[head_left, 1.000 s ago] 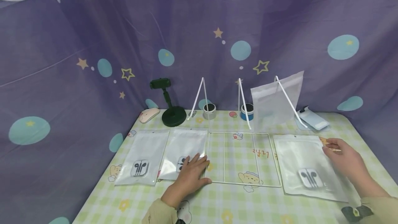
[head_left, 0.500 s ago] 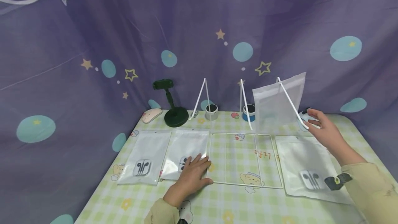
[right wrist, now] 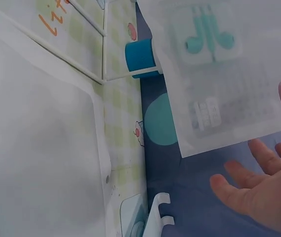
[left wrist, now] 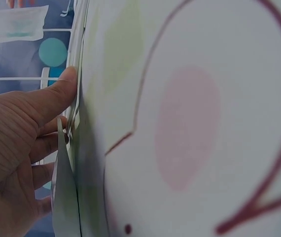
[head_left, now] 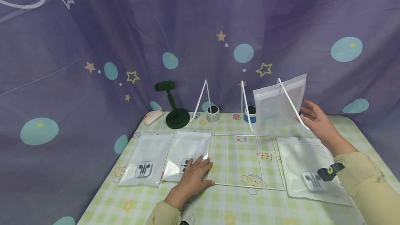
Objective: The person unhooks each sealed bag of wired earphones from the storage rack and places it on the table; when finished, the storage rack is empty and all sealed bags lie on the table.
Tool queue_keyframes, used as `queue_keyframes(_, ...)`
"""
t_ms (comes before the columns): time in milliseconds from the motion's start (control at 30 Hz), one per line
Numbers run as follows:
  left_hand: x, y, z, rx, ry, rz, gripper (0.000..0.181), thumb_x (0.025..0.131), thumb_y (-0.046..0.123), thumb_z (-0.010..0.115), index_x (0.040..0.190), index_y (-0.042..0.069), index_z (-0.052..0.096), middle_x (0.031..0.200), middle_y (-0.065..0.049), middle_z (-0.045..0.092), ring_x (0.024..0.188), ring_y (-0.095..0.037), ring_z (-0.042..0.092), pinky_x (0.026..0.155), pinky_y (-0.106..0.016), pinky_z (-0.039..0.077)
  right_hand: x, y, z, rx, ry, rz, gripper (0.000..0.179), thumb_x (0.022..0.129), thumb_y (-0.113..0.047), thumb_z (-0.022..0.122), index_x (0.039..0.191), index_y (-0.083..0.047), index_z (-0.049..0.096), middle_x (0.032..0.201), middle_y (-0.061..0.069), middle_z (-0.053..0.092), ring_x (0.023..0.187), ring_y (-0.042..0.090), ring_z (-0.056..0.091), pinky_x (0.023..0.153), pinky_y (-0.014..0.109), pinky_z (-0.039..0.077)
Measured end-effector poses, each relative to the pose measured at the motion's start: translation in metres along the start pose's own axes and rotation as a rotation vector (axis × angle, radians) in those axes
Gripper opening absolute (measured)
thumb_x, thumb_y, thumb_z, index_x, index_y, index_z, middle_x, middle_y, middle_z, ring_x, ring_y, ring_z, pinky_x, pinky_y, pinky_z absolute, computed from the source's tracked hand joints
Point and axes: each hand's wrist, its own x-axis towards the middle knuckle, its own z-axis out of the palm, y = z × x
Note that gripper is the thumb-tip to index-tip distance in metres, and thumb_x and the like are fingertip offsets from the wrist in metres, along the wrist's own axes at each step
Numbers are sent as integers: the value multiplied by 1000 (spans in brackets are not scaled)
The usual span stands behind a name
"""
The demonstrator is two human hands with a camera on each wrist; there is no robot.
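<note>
My left hand [head_left: 195,176] lies with fingers spread over the lower right corner of a clear earphone bag [head_left: 195,141] and the left edge of a white wire rack [head_left: 227,162]. From one of the rack's raised prongs hangs another zip bag [head_left: 268,105]; in the right wrist view teal earphones [right wrist: 209,42] show through it. At this bag's right side is my right hand [head_left: 318,122], fingers parted and loosely bent. In the right wrist view the thumb overlaps the bag's edge and the fingers lie beyond it; contact cannot be told.
More earphone bags lie at the far left [head_left: 150,148] and right [head_left: 300,152] of the rack. Along the back stand a mouse [head_left: 153,117], a dark green phone stand [head_left: 177,118], a grey pot [head_left: 213,115] and a blue pot [head_left: 251,117]. A pale blue holder [right wrist: 153,219] sits back right.
My right hand has moved from the right-hand bag on the table up and leftward to the hanging bag's side. The left hand has stayed in place. The head view has shifted slightly.
</note>
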Motion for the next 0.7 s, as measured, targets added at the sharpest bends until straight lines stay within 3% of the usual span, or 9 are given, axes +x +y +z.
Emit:
queue_keyframes(33,0,0,0,-1,0,-1,69,83,50,71,139,13,55,149,-6,45,143,-32,30,111,-61,18,0,0,0,-6,3,3,87,100,-33,56,155,-3,-4,154,34,18,138,54,19,103,66,27)
queue_keyframes(100,0,0,1,-3,3,0,69,83,49,71,139,13,55,149,-6,45,143,-32,30,111,-61,18,-1,-1,1,-32,14,9,84,100,-34,55,155,-1,1,149,33,28,134,47,31,102,51,37)
queue_keyframes(167,0,0,1,-2,8,3,69,82,49,72,139,12,55,149,-7,46,142,-32,30,111,-61,19,-2,-1,1,-44,27,5,79,100,-33,55,154,4,10,140,28,40,124,32,46,94,33,43)
queue_keyframes(267,0,0,1,0,15,9,69,82,49,72,139,12,55,148,-7,46,142,-32,31,111,-61,19,-4,-1,3,-68,43,7,69,99,-32,58,147,8,28,120,3,55,102,3,53,77,19,43)
queue_keyframes(333,0,-1,2,2,18,12,69,82,49,72,139,12,55,148,-7,46,142,-32,31,111,-61,19,-6,-2,3,-53,38,5,61,98,-31,60,139,9,39,107,-15,57,94,-8,50,80,25,43)
queue_keyframes(433,0,-1,2,5,26,16,69,82,49,72,138,12,56,148,-7,47,142,-33,32,111,-61,19,-10,-5,5,-53,40,0,50,97,-31,62,127,7,49,94,-29,57,90,-10,50,81,32,40)
queue_keyframes(600,0,-1,2,8,34,19,69,82,49,73,138,12,56,147,-7,47,141,-33,32,111,-61,20,-16,-7,7,-87,87,-11,41,97,-29,62,113,8,58,85,-27,59,84,-4,50,73,22,40)
queue_keyframes(700,-1,-1,2,5,32,19,69,82,49,72,138,12,56,148,-7,47,141,-33,32,111,-62,20,-20,-5,7,-64,102,-18,29,98,-27,61,106,1,64,83,-25,58,80,-1,49,67,21,41)
